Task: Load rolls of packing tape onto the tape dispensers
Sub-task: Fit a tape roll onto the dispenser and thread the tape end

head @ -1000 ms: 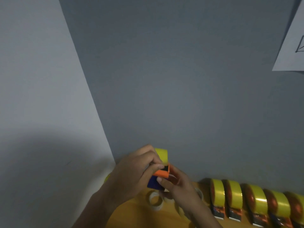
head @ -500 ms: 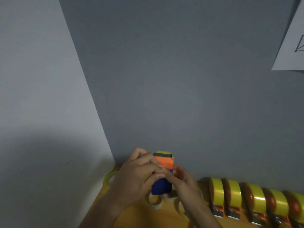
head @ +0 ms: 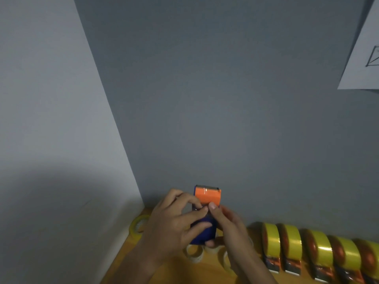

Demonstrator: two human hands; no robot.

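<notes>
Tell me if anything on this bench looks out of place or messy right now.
Mostly tidy: the loaded dispensers stand in a neat row along the wall on the right. The loose bits are a yellow tape roll lying alone in the left corner and several empty cores scattered on the table under the hands. No visible damage.

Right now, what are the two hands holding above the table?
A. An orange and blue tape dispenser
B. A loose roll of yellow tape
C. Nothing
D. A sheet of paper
A: the left hand and right hand both grip the orange and blue tape dispenser, held up before the grey wall.
</notes>
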